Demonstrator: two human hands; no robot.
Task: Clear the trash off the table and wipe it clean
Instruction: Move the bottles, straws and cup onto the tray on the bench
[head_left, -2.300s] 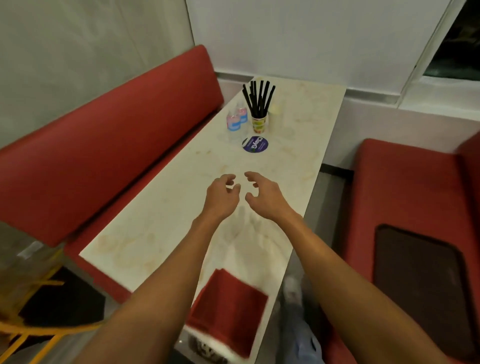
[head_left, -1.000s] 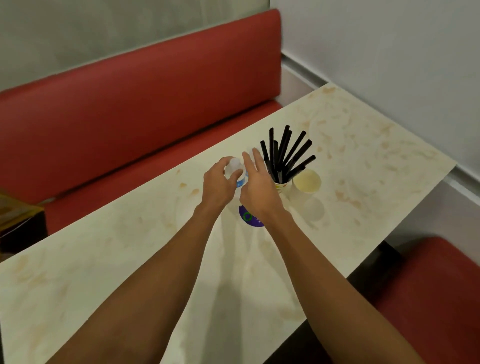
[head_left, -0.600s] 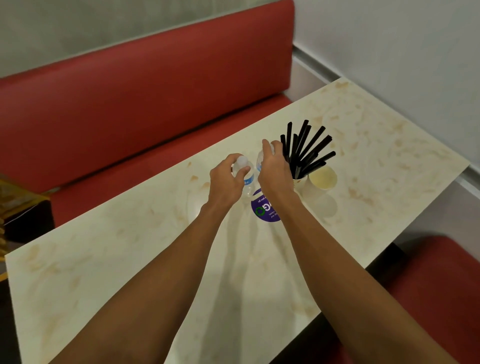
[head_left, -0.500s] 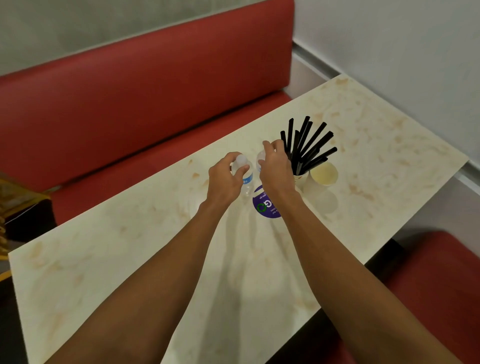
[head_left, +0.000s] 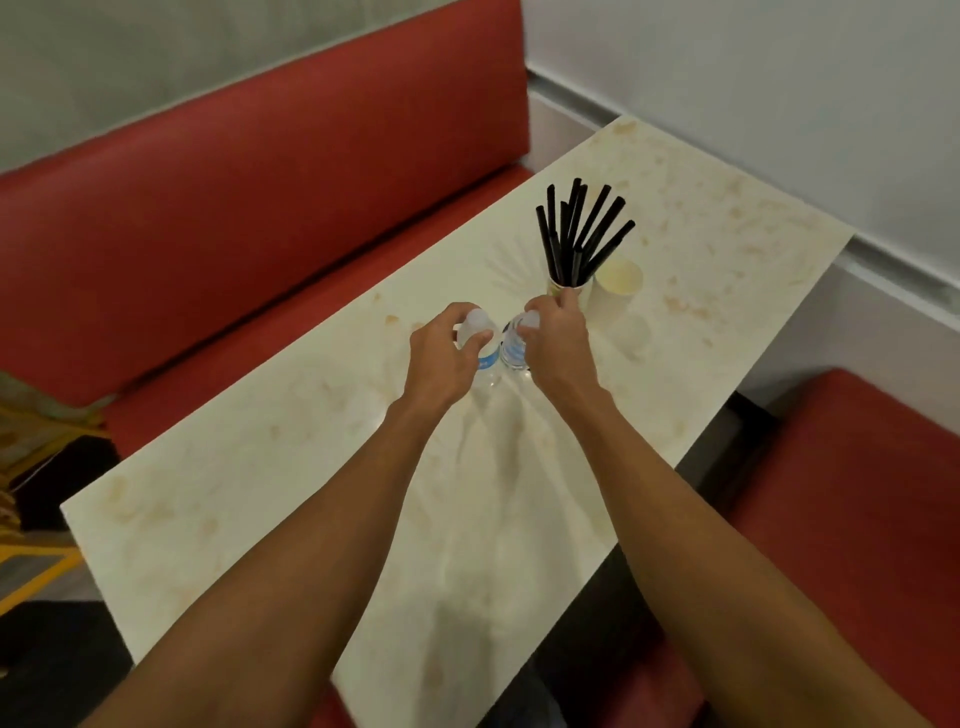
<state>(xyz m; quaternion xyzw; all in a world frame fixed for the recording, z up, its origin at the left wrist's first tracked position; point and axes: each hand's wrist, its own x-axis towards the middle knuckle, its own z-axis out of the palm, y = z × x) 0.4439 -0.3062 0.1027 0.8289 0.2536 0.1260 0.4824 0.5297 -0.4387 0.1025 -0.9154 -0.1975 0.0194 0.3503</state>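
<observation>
Head view: left hand (head_left: 441, 358) and right hand (head_left: 558, 345) curl fingers round clear, white-capped, blue-labelled bottles (head_left: 513, 349).

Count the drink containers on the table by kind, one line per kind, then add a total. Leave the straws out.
Small clear plastic bottles with blue labels: 2, one gripped by the left hand, one by the right hand
Cream paper cups: 2, one holding black straws, one empty
Total: 4
</observation>
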